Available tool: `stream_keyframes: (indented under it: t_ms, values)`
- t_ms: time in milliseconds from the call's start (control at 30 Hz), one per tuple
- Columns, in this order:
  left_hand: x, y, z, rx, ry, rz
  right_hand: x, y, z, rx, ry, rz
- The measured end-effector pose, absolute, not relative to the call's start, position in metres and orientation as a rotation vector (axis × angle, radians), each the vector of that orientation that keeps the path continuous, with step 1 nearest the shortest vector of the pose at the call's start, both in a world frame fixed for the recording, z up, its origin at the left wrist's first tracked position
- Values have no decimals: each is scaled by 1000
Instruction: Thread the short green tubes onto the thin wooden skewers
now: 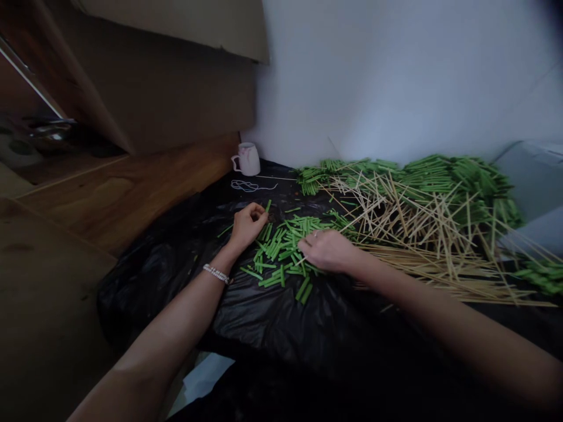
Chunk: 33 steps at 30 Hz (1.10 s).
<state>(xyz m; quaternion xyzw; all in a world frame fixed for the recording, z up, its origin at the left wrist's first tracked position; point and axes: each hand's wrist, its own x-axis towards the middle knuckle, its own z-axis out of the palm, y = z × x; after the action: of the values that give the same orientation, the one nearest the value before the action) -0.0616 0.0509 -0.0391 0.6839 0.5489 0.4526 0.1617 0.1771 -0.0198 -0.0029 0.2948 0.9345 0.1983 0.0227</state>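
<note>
Far right, green rows (431, 179) look already skewered, while nearer bare sticks (440, 266) and central loose cut stems (281, 243) remain unjoined. The right hand (329, 251) closes on seemingly a thin stick (301, 261); the left hand (248, 225) pinches a green piece (268, 206).

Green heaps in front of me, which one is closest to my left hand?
The loose scatter between your left hand and right hand; the other green heaps lie farther right, along the wall and at the picture's edge.
</note>
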Motion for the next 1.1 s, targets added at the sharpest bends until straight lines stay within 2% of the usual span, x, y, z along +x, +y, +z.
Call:
stream_keyframes:
  t_ms: [100, 300, 467, 667, 867, 1100]
  values:
    - [-62, 52, -40, 1943, 1565, 1282, 169, -27, 1, 1060, 2885, 635]
    - [-62, 50, -37, 1966, 1557, 1295, 102, -68, -11, 475, 3210, 532]
    - [-64, 50, -37, 1942, 1568, 1322, 102, -39, -20, 450, 3136, 544]
    - [-64, 52, -39, 1940, 1589, 1314, 154, 5, -5, 934, 2927, 643]
    - [-60, 50, -37, 1901, 1491, 1333, 183, -13, 9, 1679, 2696, 728]
    - [-42, 36, -28, 1695, 1124, 1349, 198, -48, -8, 1931, 2689, 819]
